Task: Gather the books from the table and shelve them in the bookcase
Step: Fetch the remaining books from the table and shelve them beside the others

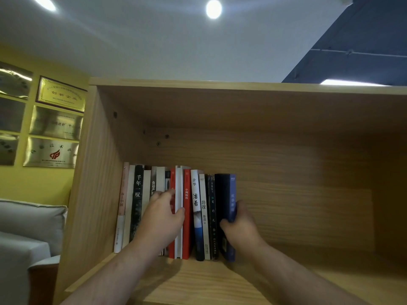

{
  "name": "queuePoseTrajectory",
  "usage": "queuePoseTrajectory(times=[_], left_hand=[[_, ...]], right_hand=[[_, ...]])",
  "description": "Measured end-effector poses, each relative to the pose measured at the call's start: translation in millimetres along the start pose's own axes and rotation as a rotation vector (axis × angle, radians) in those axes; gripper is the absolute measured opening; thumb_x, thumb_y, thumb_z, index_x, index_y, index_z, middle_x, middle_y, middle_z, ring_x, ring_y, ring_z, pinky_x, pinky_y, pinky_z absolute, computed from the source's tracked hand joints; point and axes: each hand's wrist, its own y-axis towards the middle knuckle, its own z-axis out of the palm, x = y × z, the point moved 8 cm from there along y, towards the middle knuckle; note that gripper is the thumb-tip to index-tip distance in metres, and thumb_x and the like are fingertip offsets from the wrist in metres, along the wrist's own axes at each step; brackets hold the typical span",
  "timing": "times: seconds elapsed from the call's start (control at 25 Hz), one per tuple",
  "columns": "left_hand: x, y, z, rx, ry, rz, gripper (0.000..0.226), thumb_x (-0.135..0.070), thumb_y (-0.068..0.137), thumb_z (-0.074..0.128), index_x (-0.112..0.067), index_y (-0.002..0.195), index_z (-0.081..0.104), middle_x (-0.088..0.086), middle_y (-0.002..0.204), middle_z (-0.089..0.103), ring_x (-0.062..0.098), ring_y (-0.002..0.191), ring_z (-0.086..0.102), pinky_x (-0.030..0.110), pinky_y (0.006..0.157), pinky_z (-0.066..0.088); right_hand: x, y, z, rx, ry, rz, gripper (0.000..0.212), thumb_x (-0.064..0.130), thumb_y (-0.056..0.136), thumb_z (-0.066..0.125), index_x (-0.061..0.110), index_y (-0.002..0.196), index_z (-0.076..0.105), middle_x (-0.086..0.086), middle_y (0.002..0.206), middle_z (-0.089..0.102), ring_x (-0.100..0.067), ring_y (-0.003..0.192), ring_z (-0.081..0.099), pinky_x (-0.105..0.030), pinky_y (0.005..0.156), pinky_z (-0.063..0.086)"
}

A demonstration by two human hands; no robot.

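A row of several books [196,208] stands upright on the left part of a wooden bookcase shelf [211,280]. My left hand [161,219] presses against the spines in the middle of the row, with its fingers around a red and white book [178,186]. My right hand [241,225] grips the dark blue book [229,190] at the right end of the row, thumb on one side and fingers on the other. That blue book stands upright against its neighbours.
The shelf compartment to the right of the books [308,216] holds nothing. Metal plaques [55,124] hang on the yellow wall at left. A grey sofa [28,225] sits at lower left beside the bookcase side panel [92,183].
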Motion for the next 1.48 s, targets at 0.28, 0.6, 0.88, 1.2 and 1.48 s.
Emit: queuePoseTrajectory(times=[0.28, 0.6, 0.88, 1.2, 1.48], left_hand=[[-11, 8, -1, -0.131, 0.152, 0.011, 0.036, -0.026, 0.088, 0.073, -0.017, 0.119, 0.057, -0.002, 0.094, 0.066, 0.017, 0.088, 0.068, 0.032, 0.075, 0.061], [-19, 6, 14, -0.11, 0.155, 0.052, 0.034, -0.026, 0.087, 0.073, -0.021, 0.119, 0.063, -0.002, 0.108, 0.07, 0.018, 0.097, 0.07, 0.037, 0.082, 0.062], [-15, -6, 16, -0.082, -0.04, -0.024, 0.056, -0.016, 0.092, 0.07, -0.023, 0.141, 0.046, -0.007, 0.111, 0.064, 0.012, 0.102, 0.065, 0.022, 0.081, 0.053], [-3, -28, 3, -0.097, -0.161, 0.008, 0.054, -0.018, 0.089, 0.069, -0.03, 0.136, 0.047, -0.014, 0.113, 0.061, 0.004, 0.097, 0.063, 0.022, 0.076, 0.056], [7, -40, -18, -0.137, -0.254, -0.006, 0.052, -0.007, 0.097, 0.059, -0.036, 0.138, 0.044, -0.01, 0.115, 0.061, 0.012, 0.102, 0.066, 0.023, 0.063, 0.058]], right_hand=[[-16, -12, 22, 0.255, 0.121, 0.101, 0.038, 0.027, 0.1, 0.057, 0.034, 0.134, 0.045, -0.001, 0.123, 0.067, -0.02, 0.11, 0.069, -0.047, 0.094, 0.059], [-17, -13, 23, 0.321, -0.117, 0.016, 0.067, 0.028, 0.105, 0.048, 0.035, 0.159, 0.009, 0.001, 0.145, 0.057, -0.009, 0.12, 0.059, -0.012, 0.087, 0.048], [-22, -9, 27, 0.309, -0.109, -0.027, 0.067, 0.031, 0.105, 0.048, 0.036, 0.16, 0.011, 0.003, 0.141, 0.059, -0.002, 0.104, 0.06, -0.022, 0.092, 0.051], [-16, -10, 27, 0.323, -0.094, -0.047, 0.064, 0.029, 0.105, 0.048, 0.039, 0.158, 0.013, 0.015, 0.122, 0.06, 0.001, 0.102, 0.059, -0.02, 0.088, 0.051], [-16, -10, 30, 0.326, -0.132, -0.044, 0.065, 0.032, 0.104, 0.048, 0.039, 0.159, 0.013, 0.009, 0.137, 0.06, -0.009, 0.118, 0.061, -0.035, 0.106, 0.051]])
